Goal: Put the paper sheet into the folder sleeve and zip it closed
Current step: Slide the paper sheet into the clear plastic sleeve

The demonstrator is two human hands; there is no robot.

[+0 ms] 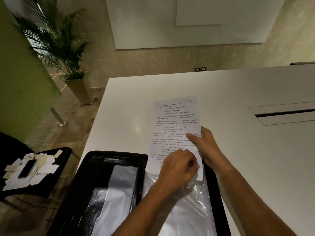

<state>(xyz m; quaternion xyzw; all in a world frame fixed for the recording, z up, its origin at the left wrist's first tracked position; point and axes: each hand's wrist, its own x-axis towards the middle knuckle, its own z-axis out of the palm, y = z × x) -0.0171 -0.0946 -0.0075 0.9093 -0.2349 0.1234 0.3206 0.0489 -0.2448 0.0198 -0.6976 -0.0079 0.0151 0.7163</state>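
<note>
Head view: a person stands at a white table [238,92] with a black zip folder [109,184] lying open at its near edge. The printed sheet [175,126] has its lower edge at the mouth of the clear sleeve [187,210] on the folder's right half, while most of the page rises beyond the folder, over the tabletop. The right hand [204,145] grips the sheet's right edge, thumb pressed on the print and fingers curled behind. The left hand [177,169] sits at the sleeve's mouth, fingers curled and pinched together, seemingly on the film to hold it open, though what they pinch is partly hidden. The paper looks light and limp and is likely to buckle if pushed from the top, so a hold along the side edge, low and near the mouth, should feed it best. The crinkled film looks slippery and clingy, and probably needs its lip lifted. A side table with a phone [27,168] and paper scraps stands to the left, near a potted plant [56,41].
</note>
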